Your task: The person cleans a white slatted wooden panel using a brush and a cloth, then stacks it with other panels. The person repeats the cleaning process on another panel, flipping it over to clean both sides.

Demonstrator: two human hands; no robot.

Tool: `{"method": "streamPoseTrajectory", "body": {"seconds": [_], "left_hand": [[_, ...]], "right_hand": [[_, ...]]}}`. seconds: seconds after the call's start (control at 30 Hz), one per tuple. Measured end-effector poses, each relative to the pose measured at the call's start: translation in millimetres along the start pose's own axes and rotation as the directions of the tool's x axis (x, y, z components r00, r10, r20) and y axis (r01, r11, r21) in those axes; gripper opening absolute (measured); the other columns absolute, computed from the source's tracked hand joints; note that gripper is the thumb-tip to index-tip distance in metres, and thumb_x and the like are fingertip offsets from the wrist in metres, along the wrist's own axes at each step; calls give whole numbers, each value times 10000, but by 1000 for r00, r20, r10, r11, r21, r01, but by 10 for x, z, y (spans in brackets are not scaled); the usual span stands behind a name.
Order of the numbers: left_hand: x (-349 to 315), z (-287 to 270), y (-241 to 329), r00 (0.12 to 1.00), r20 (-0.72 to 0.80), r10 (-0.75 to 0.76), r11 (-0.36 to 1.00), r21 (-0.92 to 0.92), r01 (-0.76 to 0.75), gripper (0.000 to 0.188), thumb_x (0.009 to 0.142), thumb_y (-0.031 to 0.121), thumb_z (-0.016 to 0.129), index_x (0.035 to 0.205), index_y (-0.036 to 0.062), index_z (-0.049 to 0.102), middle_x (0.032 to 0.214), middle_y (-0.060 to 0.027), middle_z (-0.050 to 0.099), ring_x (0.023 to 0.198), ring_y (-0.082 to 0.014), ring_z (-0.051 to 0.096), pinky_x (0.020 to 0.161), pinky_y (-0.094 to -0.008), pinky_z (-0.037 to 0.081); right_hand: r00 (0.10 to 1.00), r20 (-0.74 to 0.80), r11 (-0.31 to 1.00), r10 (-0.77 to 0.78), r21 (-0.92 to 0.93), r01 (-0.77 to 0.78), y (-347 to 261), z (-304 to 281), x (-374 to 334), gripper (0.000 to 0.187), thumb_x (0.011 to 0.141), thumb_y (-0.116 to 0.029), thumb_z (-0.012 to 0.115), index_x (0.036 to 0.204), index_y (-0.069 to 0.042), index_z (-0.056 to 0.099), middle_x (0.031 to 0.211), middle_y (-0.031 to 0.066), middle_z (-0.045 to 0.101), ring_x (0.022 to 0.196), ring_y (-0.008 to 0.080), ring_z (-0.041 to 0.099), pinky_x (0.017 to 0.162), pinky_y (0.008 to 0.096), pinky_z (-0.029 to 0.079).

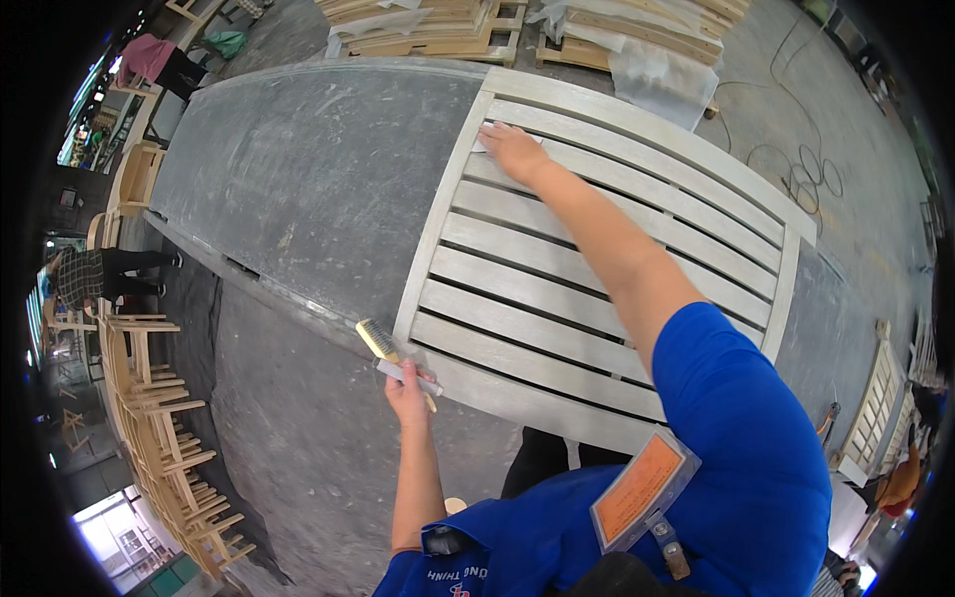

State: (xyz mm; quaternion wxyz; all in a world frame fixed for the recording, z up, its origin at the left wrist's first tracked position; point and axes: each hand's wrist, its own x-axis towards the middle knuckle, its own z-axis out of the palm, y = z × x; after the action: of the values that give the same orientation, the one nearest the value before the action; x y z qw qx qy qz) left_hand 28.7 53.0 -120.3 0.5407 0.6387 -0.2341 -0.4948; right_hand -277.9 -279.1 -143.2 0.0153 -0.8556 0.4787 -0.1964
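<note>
Head view: your left hand [408,396] grips a brush [376,340] and pale block [391,369]; your right hand [514,152], grip unclear, partly hides a white piece [480,148] on the slatted panel [537,258].

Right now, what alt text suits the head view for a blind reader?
A person's right hand rests near the far left corner of a pale slatted panel lying on a grey table. The left hand holds a bristled brush and a pale block.
</note>
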Motion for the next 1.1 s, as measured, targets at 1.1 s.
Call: {"method": "streamPoseTrajectory", "body": {"seconds": [1.1], "left_hand": [[-31,25,8,999,-23,26,998,-54,-27,145,910,159,526,863,24,500,706,-61,529,566,-131,516,519,-281,455]], "right_hand": [[946,-96,945,309,-84,-317,71,-152,-857,437,870,-222,501,1269,-50,457,1354,82,426,1250,296,388,1013,398,328]]}}
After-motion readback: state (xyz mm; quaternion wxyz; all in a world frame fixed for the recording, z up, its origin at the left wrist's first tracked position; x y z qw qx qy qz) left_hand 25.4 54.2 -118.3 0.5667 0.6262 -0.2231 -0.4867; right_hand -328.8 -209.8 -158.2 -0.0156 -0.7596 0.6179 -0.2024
